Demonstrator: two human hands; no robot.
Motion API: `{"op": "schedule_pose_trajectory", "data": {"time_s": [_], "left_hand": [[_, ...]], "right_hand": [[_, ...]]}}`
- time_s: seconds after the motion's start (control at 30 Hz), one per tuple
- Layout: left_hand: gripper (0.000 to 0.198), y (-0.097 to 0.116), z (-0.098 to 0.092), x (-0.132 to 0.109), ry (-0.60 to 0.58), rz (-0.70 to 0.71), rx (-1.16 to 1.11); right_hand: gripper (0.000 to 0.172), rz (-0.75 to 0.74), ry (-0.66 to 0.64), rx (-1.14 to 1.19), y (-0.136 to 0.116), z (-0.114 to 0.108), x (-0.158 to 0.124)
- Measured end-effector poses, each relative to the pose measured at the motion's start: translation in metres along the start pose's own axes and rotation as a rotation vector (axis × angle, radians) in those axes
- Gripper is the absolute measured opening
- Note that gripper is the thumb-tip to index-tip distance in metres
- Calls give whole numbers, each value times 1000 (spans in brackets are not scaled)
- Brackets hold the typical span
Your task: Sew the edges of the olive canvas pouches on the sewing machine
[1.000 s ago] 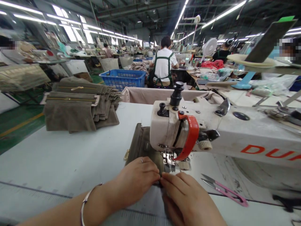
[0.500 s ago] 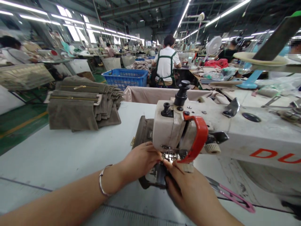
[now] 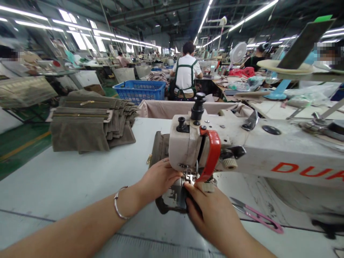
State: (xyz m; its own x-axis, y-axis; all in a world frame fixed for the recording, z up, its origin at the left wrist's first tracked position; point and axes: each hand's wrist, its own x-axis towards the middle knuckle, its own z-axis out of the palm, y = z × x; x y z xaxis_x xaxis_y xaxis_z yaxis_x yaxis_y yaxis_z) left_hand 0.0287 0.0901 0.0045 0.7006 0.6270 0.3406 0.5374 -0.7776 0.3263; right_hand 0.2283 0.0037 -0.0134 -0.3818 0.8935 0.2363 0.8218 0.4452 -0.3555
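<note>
A sewing machine (image 3: 184, 143) with a white head and a red finger guard (image 3: 212, 154) stands in front of me. Under and left of its head lies a grey-brown fabric bag piece (image 3: 159, 145) with a gold zipper pull at its left edge. My left hand (image 3: 158, 179), a bracelet on its wrist, has its fingertips closed on the fabric just left of the presser foot (image 3: 190, 177). Close in front of the foot, my right hand (image 3: 212, 204) holds the near part with thumb and fingers together. My fingers and the machine head hide the fabric's edge at the needle.
A stack of grey-brown bag pieces (image 3: 80, 129) with zippers lies on the table's left. Pink-handled scissors (image 3: 264, 218) rest right of my right hand. Beyond the table are a pink cloth-lined bin (image 3: 161, 109), a blue basket (image 3: 139, 89) and a seated co-worker (image 3: 186, 71).
The whole view has swung slightly right, so the machine and stack appear farther left. Both hands keep nearly the same places beside the presser foot.
</note>
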Motion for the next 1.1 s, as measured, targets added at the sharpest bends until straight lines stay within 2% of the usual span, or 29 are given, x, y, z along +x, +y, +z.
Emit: {"op": "schedule_pose_trajectory", "data": {"time_s": [0.13, 0.23, 0.4, 0.47, 0.6, 0.73, 0.77, 0.93, 1.1], "left_hand": [[16, 4, -3, 4, -11, -51, 4], [16, 16, -10, 5, -41, -88, 12], [16, 52, -24, -12, -246, -267, -81], [21, 62, -24, -21, -273, -302, -109], [28, 74, -20, -37, -241, -168, 47], [59, 82, -13, -55, -198, -24, 142], [61, 82, -10, -59, -176, -4, 144], [36, 76, 1, -74, -28, 34, 117], [26, 74, 3, -74, 36, 25, 77]], "right_hand": [[37, 5, -8, 19, -1, -1, 1], [33, -7, 11, 49, 0, -2, 0], [33, -71, 58, 159, 5, -6, -6], [35, -87, 66, 182, 7, -8, -8], [34, -126, 89, 194, 8, -10, -9], [34, -176, 43, 220, 10, -13, -9], [34, -186, 31, 226, 10, -15, -9], [29, -217, -32, 247, 12, -21, -7], [26, -240, -22, 238, 10, -23, -7]]}}
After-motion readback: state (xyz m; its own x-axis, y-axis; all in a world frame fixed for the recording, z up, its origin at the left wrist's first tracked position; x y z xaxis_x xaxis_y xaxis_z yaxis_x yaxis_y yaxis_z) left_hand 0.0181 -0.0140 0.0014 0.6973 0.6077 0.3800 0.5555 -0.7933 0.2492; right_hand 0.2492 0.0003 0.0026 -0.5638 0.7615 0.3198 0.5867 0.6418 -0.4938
